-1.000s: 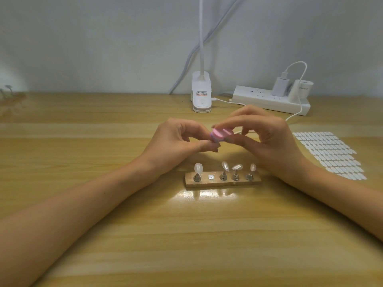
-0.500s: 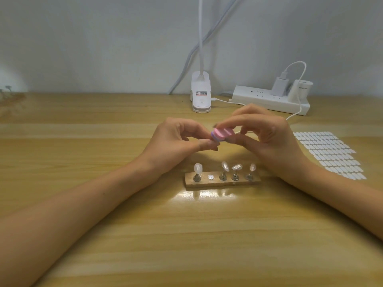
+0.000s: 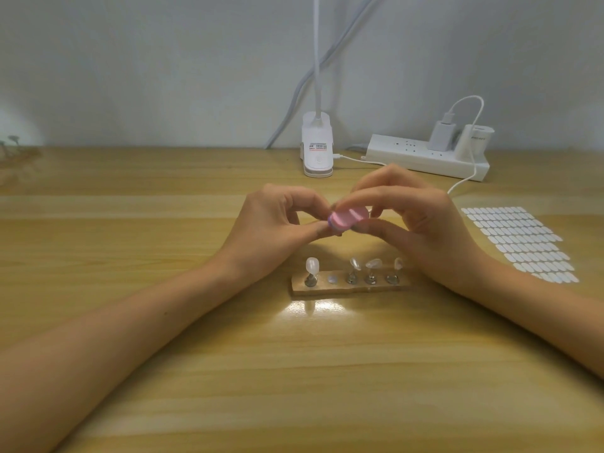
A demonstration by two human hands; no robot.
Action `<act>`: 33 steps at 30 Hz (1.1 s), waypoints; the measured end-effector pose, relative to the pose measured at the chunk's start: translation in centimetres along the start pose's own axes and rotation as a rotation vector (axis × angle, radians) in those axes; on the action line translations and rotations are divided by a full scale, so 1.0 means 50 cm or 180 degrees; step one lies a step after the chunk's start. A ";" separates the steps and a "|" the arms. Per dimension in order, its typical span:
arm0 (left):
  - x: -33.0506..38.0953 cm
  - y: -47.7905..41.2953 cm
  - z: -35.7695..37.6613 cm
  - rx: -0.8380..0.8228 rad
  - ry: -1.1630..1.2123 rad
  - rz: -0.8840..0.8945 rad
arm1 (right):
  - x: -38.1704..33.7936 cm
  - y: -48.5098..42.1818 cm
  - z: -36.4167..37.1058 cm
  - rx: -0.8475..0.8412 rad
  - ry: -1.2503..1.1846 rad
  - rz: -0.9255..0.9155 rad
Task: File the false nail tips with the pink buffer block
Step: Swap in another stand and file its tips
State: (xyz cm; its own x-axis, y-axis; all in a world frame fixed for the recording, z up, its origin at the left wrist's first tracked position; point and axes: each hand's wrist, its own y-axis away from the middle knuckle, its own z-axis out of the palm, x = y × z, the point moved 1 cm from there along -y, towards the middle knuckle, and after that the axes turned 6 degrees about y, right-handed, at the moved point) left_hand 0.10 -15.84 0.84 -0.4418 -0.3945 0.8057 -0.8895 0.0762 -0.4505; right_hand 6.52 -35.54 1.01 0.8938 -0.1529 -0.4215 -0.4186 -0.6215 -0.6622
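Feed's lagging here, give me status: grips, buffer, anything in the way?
Right grip pinches buffer. Left grip pinched at its end, contents hidden. Four tips on stand below, one slot empty; nothing blocking.

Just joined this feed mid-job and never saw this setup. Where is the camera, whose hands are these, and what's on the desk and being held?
The view comes from a camera worn on a person's head, looking down at their bare hands; no machine. The right hand pinches the pink buffer block. The left hand pinches at the block's end; what it holds is hidden. On the table: a wooden strip with four nail tips on pegs, a sheet of white stickers, a clip lamp, a power strip.
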 end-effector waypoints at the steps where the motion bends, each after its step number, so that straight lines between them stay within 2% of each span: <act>1: -0.001 -0.001 0.000 0.0013 0.0005 -0.0009 | 0.000 -0.001 -0.001 0.0043 0.0002 0.0052; 3: -0.003 -0.001 0.000 0.0037 0.0024 -0.0003 | 0.000 -0.001 -0.003 0.0127 -0.0022 0.0153; 6: -0.003 0.000 0.000 0.0022 -0.0026 0.0001 | -0.003 -0.001 0.000 -0.0032 0.0082 -0.0037; 9: -0.005 -0.002 -0.001 0.0038 0.0081 -0.0005 | -0.002 -0.003 -0.003 0.0137 0.0008 0.0191; 13: -0.004 -0.002 0.000 0.0037 0.0040 0.0032 | -0.007 -0.002 0.002 -0.0026 0.0084 -0.0044; 15: -0.005 -0.002 0.000 0.0070 0.0092 0.0033 | -0.006 -0.001 -0.001 0.0108 0.0012 0.0089; 33: -0.001 0.000 0.001 0.0100 0.0053 0.0000 | -0.007 0.000 -0.002 0.0087 -0.0003 0.0080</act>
State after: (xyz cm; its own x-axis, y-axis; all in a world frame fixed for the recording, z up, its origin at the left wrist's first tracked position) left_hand 0.15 -15.86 0.77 -0.4438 -0.3793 0.8119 -0.8856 0.0473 -0.4620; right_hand 6.21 -35.54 1.22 0.8828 -0.1674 -0.4389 -0.4452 -0.5963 -0.6680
